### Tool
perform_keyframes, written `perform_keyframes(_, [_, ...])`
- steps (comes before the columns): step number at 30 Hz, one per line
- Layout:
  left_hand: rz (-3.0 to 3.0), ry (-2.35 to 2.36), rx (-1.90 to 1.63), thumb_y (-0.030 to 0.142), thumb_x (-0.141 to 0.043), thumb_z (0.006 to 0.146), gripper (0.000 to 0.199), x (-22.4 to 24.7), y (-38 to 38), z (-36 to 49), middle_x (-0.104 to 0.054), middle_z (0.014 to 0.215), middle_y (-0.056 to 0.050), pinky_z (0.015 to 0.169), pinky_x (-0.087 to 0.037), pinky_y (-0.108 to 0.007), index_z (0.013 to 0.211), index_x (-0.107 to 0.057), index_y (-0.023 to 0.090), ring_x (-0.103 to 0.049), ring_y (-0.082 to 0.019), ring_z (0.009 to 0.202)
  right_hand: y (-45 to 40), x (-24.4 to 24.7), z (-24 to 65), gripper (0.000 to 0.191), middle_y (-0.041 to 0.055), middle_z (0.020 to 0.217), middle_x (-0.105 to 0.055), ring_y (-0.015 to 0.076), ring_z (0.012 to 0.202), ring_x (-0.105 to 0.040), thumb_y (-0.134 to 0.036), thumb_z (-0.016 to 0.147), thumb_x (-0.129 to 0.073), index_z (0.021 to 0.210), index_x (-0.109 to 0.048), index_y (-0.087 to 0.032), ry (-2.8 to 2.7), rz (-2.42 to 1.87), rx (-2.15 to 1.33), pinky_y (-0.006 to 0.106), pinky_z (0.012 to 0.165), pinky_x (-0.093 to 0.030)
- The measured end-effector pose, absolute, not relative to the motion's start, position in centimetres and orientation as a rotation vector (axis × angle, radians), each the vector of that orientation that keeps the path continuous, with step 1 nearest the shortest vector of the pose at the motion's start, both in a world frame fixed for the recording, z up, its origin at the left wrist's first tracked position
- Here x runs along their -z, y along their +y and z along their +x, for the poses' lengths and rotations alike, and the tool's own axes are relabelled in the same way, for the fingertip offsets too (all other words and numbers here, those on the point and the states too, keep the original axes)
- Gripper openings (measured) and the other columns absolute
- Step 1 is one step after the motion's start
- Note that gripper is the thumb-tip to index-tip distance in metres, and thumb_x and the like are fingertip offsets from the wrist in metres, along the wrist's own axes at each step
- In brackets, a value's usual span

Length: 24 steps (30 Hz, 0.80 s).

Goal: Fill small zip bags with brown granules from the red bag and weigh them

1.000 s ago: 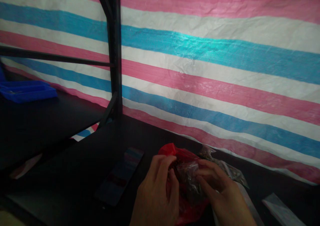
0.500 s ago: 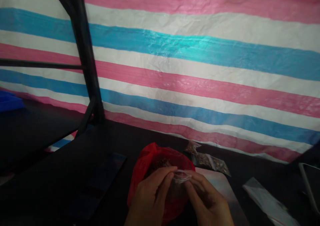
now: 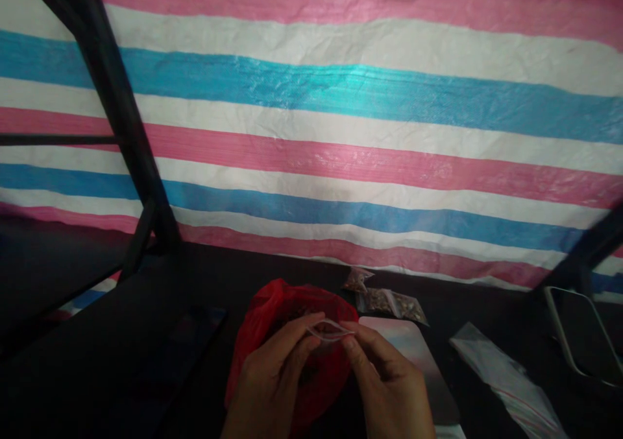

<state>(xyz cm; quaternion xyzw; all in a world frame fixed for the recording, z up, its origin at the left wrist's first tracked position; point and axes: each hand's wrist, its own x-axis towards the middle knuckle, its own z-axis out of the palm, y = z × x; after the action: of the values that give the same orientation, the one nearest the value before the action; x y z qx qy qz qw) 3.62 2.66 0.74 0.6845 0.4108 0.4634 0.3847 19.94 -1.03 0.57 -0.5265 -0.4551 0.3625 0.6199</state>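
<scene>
Between my hands is a small clear zip bag [image 3: 331,330], its mouth spread into a narrow oval. My left hand [image 3: 278,369] pinches one end of the bag's rim between thumb and fingers. The other end of the rim is pinched by my right hand [image 3: 389,377]. Just beneath and behind them stands a red plastic bag [image 3: 257,316], open at the top, with dark loose bits inside that are hard to make out. Most of the small bag's body is dim against the red.
Right of the red bag lies a pale flat plate-like device [image 3: 413,351]. Behind it rest filled small bags [image 3: 389,303]. Farther right are a stack of clear bags [image 3: 506,377] and a phone [image 3: 584,335]. A dark flat object [image 3: 189,335] lies left; a black frame post [image 3: 126,128] rises there.
The small bag's mouth now faces me more and shows as a wider oval. The whole view has shifted, so the table things sit farther left in it.
</scene>
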Motion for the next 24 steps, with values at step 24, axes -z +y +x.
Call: perform_keyframes(24, [1.667,1.134,-1.048,0.053,-0.057,0.100,0.038,-1.6,2.8,3.4,-0.083,0.090,0.001,0.073,-0.061,-0.019,0.107,-0.083,0.027,-0.079,-0.019,0.086,-1.1,-1.2,19.3,0.032,0.0002,0.077,-0.068,0.0199,0.073,-0.063,-0.056,0.092,-0.068,0.088,-0.071,-0.024,-1.105,-1.280,-0.819,0.027,0.067,-0.053])
